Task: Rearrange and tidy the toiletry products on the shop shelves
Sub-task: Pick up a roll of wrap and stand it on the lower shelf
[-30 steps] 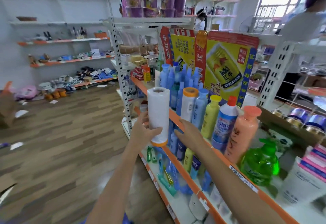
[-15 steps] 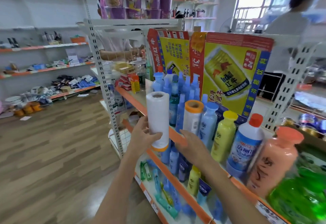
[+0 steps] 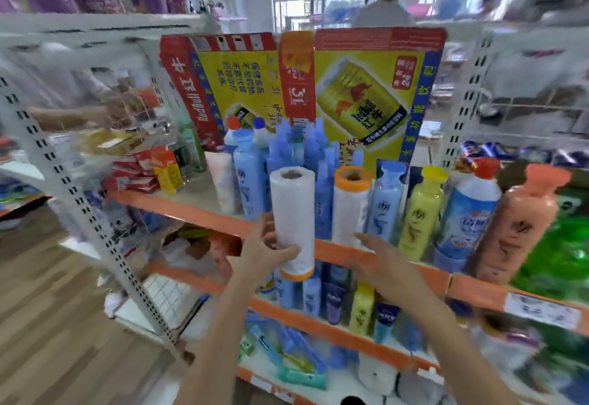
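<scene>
My left hand (image 3: pixel 266 253) grips a white roll with an orange bottom band (image 3: pixel 292 213), held upright in front of the orange shelf edge (image 3: pixel 344 253). A second white roll with an orange top band (image 3: pixel 350 210) stands on the shelf just to its right. My right hand (image 3: pixel 384 261) reaches with spread fingers to the base of that second roll, at the shelf edge. To the right stand a pale blue bottle (image 3: pixel 384 203), a yellow bottle (image 3: pixel 420 210), a blue-and-white bottle (image 3: pixel 465 216) and an orange bottle (image 3: pixel 516 229).
Several blue bottles (image 3: pixel 296 152) crowd behind the rolls before a red and yellow carton (image 3: pixel 360 95). Red boxes (image 3: pixel 140 172) lie on the shelf's left. A lower shelf (image 3: pixel 318 321) holds tubes. A white upright post (image 3: pixel 79 213) stands left. A person (image 3: pixel 387 6) stands beyond.
The view has swung right and closer to the shelf. My left hand still holds the roll, nearer the shelf edge. My right hand stays at the second roll's base.
</scene>
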